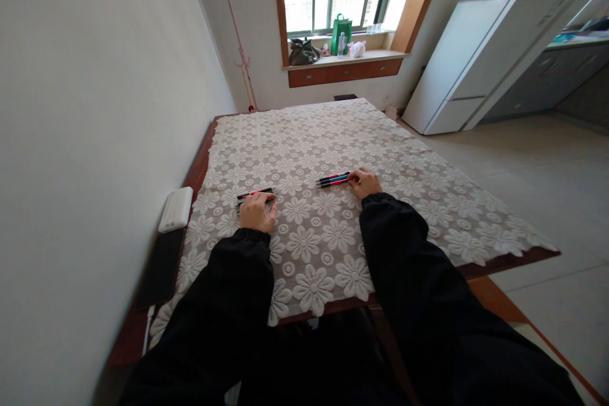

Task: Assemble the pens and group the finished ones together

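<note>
A few slim pens point(257, 193), dark with some red, lie on the flower-patterned tablecloth to the left. My left hand point(257, 212) rests over them, fingers curled down, covering part of the group. Further right, a small row of pens point(333, 179) in black, red and teal lies side by side, with the thin ends pointing left. The fingers of my right hand point(365, 184) close on their right ends at the cloth. Both thumbs point inward, and the exact finger contact is partly hidden.
The lace tablecloth point(304, 139) covers the dark wooden table. Along its left edge, by the wall, are a white power bank point(176, 210) and a black phone point(162, 266) with a white cable point(148, 330). A fridge point(471, 57) stands beyond at right.
</note>
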Available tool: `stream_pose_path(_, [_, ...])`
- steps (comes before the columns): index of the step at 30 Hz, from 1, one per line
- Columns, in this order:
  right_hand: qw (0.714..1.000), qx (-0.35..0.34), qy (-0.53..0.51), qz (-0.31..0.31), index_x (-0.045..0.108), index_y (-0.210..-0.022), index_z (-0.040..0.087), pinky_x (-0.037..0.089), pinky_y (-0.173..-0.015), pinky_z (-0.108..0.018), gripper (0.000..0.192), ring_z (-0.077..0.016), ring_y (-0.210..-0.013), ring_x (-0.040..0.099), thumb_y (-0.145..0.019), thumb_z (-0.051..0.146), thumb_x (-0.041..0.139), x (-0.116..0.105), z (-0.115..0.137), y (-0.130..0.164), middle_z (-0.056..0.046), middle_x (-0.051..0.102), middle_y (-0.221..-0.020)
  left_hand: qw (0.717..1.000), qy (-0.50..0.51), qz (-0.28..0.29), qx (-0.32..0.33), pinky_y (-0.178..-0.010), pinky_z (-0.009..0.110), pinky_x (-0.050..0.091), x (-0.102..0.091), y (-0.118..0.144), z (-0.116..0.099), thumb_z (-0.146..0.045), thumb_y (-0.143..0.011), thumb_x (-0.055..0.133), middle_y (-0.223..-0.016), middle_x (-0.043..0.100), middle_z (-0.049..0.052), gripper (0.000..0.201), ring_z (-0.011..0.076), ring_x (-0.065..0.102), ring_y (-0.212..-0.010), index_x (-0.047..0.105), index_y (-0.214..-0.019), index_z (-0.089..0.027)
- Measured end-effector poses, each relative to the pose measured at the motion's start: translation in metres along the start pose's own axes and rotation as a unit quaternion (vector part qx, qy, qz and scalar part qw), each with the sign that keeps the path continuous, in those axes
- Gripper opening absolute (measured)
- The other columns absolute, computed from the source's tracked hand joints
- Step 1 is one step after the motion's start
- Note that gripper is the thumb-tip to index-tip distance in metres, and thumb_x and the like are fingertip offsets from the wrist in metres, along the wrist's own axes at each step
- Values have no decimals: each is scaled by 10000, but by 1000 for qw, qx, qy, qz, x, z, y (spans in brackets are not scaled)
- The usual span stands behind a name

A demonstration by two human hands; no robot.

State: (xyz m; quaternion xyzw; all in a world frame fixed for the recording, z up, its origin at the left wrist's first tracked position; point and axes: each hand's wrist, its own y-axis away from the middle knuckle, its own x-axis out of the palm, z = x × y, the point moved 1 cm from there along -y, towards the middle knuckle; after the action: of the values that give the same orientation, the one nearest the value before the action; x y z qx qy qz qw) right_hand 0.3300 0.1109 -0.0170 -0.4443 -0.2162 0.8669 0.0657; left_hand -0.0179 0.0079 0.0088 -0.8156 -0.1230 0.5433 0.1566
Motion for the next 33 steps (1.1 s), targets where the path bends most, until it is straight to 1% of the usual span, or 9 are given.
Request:
stream_pose_path(9, [1000,5,17,-2,694,-807,176,478,-730,-318,113,-208,-748,586,-800,137,589,3,0,2,-75,615,-883,1000,-22,2,-20,-909,439,434,-5,-2,2,-275,-830,633,-1164,701,70,276,314,581,-1099,698,-1098,-254])
stream_pose_path(14, [1000,5,20,-2,686,-818,182,486,-744,-328,107,-214,-751,587,-798,148,586,4,-1,2,-82,620,-900,999,-27,13,-25,-906,438,435,-6,-2,2,-250,-824,620,-1183,693,71,291,314,575,-1112,692,-1106,-257])
stream_pose_path(20, [1000,2,29,-2,671,-806,186,484,-764,-337,100,-228,-787,585,-806,157,574,6,-1,2,-89,619,-904,999,-34,12,-27,-895,450,438,-6,-1,3,-211,-814,601,-1169,693,81,286,321,574,-1101,698,-1080,-249])
stream_pose_path(22, [1000,2,26,-6,672,-843,181,482,-762,-331,103,-219,-775,582,-798,157,582,7,-1,2,-81,616,-896,999,-38,15,-25,-887,446,437,-5,-1,4,-218,-816,601,-1163,698,82,277,320,580,-1091,700,-1072,-248])
stream_pose_path(24, [1000,-2,23,-6,676,-919,180,479,-755,-325,154,-208,-754,576,-788,162,596,6,0,2,-67,614,-889,999,-41,20,-25,-877,440,437,-4,-1,4,-228,-819,604,-1152,704,81,267,318,586,-1081,699,-1068,-249])
stream_pose_path(26, [1000,-7,25,-1,682,-955,184,475,-749,-324,178,-202,-742,569,-794,180,605,6,1,2,-59,614,-887,999,-39,25,-27,-867,440,437,-4,-1,5,-235,-826,603,-1137,710,77,257,319,590,-1075,695,-1065,-251])
stream_pose_path(30, [999,1,38,6,697,-894,189,470,-749,-332,116,-205,-743,565,-815,211,615,5,1,2,-67,616,-897,998,-38,31,-29,-849,449,435,-3,-1,5,-232,-832,606,-1091,724,76,244,326,598,-1050,690,-1061,-249])
stream_pose_path(33, [999,9,42,3,698,-887,189,470,-749,-333,104,-208,-750,567,-814,205,626,4,2,2,-69,618,-899,999,-38,26,-26,-843,439,436,-4,-1,5,-228,-833,605,-1081,727,72,238,318,602,-1039,694,-1053,-251])
